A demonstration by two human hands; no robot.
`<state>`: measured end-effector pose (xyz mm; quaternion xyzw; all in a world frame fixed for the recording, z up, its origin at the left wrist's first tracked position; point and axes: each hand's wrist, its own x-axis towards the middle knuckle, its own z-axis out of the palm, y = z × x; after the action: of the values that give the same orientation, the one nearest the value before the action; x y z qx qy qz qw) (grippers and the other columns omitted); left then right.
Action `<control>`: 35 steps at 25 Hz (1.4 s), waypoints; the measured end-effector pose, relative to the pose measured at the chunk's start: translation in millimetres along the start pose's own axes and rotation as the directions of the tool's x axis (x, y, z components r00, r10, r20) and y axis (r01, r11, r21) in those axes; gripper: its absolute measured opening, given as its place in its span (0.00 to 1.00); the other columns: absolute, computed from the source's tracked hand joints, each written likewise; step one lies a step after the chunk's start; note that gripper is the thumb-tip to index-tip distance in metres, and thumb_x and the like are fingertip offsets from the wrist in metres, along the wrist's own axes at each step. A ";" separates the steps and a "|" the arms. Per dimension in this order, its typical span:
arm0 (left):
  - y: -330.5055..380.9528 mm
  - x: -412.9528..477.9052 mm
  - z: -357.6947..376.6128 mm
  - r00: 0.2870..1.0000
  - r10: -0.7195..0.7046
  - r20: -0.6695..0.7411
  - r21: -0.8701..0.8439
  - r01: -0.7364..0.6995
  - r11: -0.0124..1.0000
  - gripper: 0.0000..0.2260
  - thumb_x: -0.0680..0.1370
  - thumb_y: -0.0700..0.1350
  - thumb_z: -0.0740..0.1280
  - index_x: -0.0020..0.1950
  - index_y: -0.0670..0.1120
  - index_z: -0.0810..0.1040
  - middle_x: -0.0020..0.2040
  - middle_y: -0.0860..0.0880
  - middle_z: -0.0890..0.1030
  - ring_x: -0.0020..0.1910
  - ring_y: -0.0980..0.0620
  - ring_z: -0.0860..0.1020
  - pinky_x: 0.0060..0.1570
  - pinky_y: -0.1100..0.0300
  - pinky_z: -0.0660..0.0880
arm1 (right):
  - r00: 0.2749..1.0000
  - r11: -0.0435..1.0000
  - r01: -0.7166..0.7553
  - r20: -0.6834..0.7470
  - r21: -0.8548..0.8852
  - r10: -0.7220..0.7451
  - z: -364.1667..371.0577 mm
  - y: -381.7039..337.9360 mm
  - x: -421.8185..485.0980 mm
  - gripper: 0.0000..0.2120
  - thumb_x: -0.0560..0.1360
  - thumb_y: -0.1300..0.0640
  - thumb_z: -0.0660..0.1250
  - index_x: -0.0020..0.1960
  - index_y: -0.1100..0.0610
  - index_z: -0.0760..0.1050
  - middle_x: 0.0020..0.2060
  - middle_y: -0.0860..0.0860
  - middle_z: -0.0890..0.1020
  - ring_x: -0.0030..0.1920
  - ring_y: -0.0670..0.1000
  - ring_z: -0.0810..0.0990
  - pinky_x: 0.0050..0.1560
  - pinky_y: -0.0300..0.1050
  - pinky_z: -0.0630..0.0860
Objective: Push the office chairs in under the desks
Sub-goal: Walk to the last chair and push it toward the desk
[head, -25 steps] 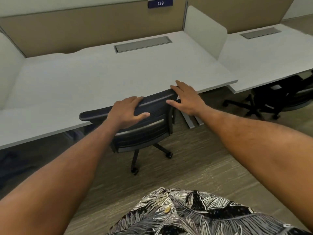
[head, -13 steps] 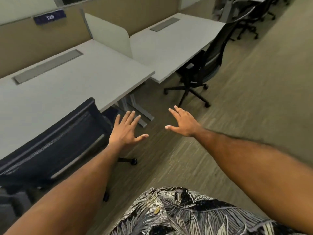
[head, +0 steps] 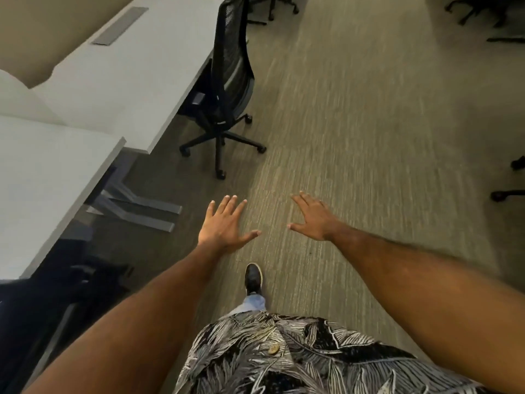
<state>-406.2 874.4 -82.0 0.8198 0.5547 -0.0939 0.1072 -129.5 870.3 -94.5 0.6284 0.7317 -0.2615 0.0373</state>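
Observation:
A black mesh-back office chair (head: 230, 69) stands ahead on the left, its seat partly under the far white desk (head: 133, 72) and its wheeled base out on the carpet. The chair I had hold of a second ago shows only as a dark shape (head: 42, 308) under the near white desk (head: 42, 172) at bottom left. My left hand (head: 224, 226) and my right hand (head: 312, 220) hang palm down over the carpet with fingers spread, holding nothing, well short of the black chair.
Grey desk feet (head: 136, 209) stick out onto the carpet left of my left hand. More black chair bases sit at the top edge (head: 270, 9), top right (head: 488, 9) and right edge (head: 511, 180). An open carpet aisle (head: 369, 123) runs ahead. My shoe (head: 252, 278) is forward.
Both hands have let go of the first chair's backrest and now hang open. My view has swung right along the desks, and the second chair has come closer.

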 end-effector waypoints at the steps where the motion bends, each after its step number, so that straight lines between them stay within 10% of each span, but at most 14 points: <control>1: 2.4 16.8 -1.3 1.000 0.018 0.003 0.014 -0.018 1.000 0.45 0.76 0.76 0.48 0.85 0.50 0.48 0.85 0.45 0.48 0.83 0.47 0.43 0.79 0.42 0.38 | 1.000 1.000 -0.021 -0.001 0.016 0.021 -3.2 9.4 5.6 0.43 0.80 0.38 0.64 0.84 0.53 0.45 0.83 0.56 0.47 0.82 0.56 0.47 0.80 0.57 0.47; 19: -9.6 391.3 -60.1 0.999 0.036 -0.017 -0.104 -0.038 0.994 0.46 0.76 0.79 0.45 0.84 0.50 0.49 0.85 0.45 0.52 0.83 0.45 0.49 0.79 0.41 0.47 | 0.998 0.996 -0.042 -0.048 -0.081 0.038 -212.3 163.7 280.9 0.41 0.80 0.37 0.64 0.83 0.53 0.49 0.83 0.57 0.51 0.82 0.57 0.49 0.81 0.57 0.48; 35: 15.1 633.8 -165.3 0.846 -0.533 -0.032 -0.338 0.493 0.802 0.44 0.77 0.75 0.51 0.85 0.50 0.52 0.85 0.45 0.52 0.83 0.45 0.49 0.80 0.40 0.48 | 0.932 0.916 0.363 0.080 -0.174 -0.354 -421.8 233.0 605.1 0.39 0.81 0.38 0.63 0.83 0.54 0.52 0.82 0.57 0.53 0.82 0.56 0.50 0.80 0.54 0.50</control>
<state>-153.9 1478.8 -95.2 0.6150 0.7691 0.0227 0.1726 79.4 1613.1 -41.7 0.4713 0.8544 -0.2092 0.0643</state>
